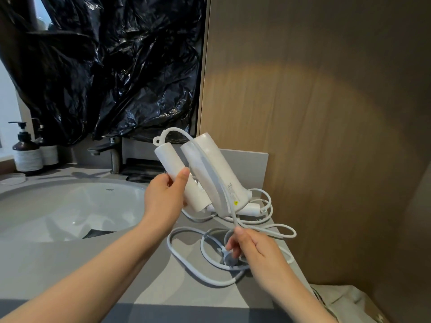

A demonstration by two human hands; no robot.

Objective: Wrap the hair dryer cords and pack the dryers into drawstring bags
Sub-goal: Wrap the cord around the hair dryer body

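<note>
A white folded hair dryer (210, 169) is held up above the grey counter (93, 259), its handle folded beside the barrel. My left hand (165, 197) grips the handle from the left. Its white cord (198, 262) runs from the handle's top, over the barrel and down to my right hand (254, 248), which pinches it. The rest of the cord lies in loose loops on the counter, with the plug (229, 258) just below my right fingers. A second white dryer (250, 209) lies on the counter behind, mostly hidden. Pale fabric (345, 299), perhaps a bag, shows at lower right.
A round white sink (58, 206) with a dark faucet (112, 152) sits at left. Two pump bottles (26, 155) stand at far left. Black plastic sheeting (112, 66) covers the mirror area. A wooden wall panel (326, 113) closes the right side.
</note>
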